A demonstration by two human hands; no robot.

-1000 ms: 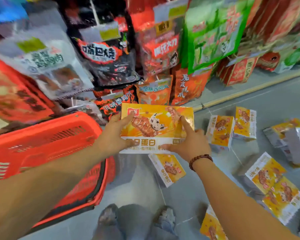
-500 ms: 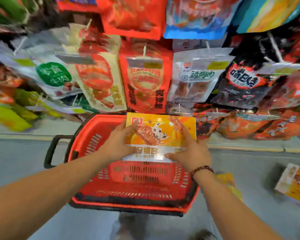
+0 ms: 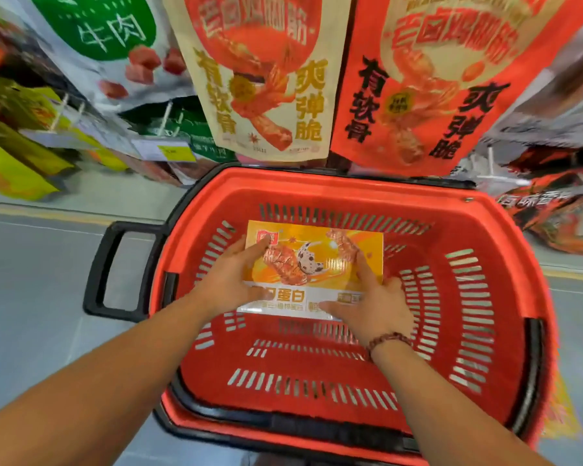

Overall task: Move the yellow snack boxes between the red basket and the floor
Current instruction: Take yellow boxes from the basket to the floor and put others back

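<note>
Box now lowered inside red basket (image 3: 505, 250) | left hand (image 3: 229, 280), right hand (image 3: 377, 307) grip yellow snack box (image 3: 317, 264) edges, arms outstretched

glossy box (image 3: 317, 260), slotted plastic basket (image 3: 468, 297)

— What is seen underneath everything?
— A grey floor (image 3: 31, 297), marked by a yellow line along the shelf base.
— And what is set on it?
— A red basket (image 3: 505, 331) with a black handle (image 3: 98, 274); a yellow pack (image 3: 562, 412) is glimpsed beside its right edge.
</note>
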